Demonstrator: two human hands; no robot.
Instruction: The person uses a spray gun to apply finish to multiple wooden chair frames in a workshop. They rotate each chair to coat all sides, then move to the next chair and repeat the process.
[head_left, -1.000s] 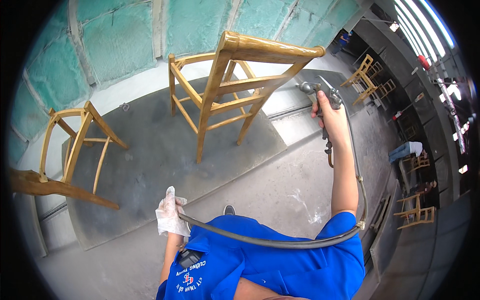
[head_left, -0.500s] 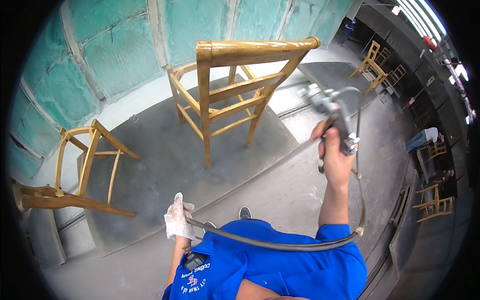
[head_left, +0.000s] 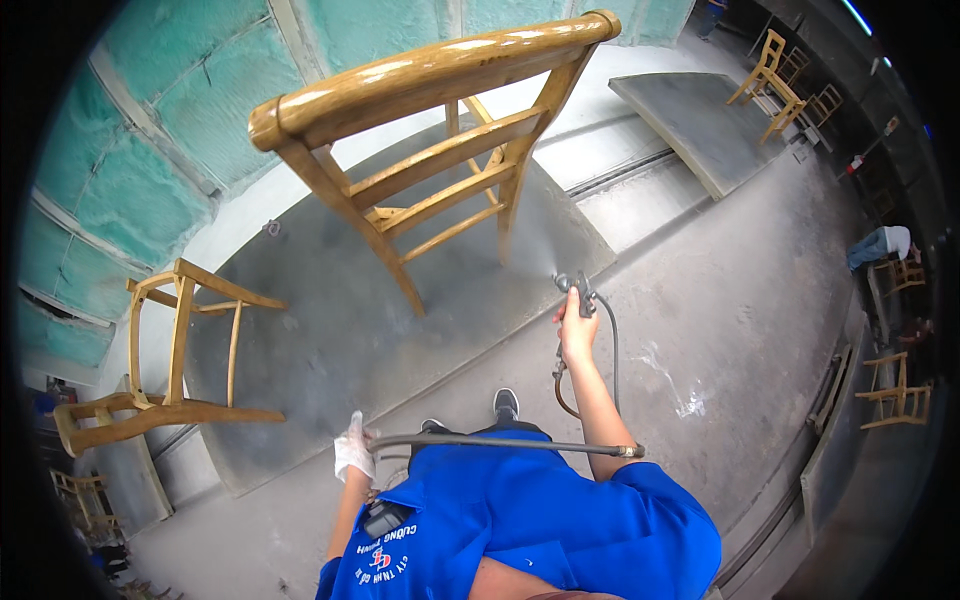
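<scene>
My right hand [head_left: 574, 335], bare, is wrapped round a spray gun [head_left: 583, 296] held low, its nozzle towards the back legs of a glossy wooden chair [head_left: 440, 85]. A faint haze hangs between the nozzle and a chair leg. That chair stands upright, its backrest towards me and its top rail highest. My left hand [head_left: 352, 452], in a thin whitish glove, is closed round the dark hose [head_left: 490, 440], which runs across my front to my right forearm. Another wooden chair [head_left: 178, 345] lies tipped over at the left, apart from both hands.
Under the chairs lies a grey board [head_left: 310, 370], its edge just ahead of my feet. A green-covered wall [head_left: 220, 110] rises behind. Another board [head_left: 690, 120] is at the far right, with chairs [head_left: 770, 85] beyond. A person [head_left: 880, 245] bends over a chair at the right.
My right hand has lowered the spray gun and moved it left, towards the chair's legs. The upright chair looks larger and nearer. My left hand still grips the hose.
</scene>
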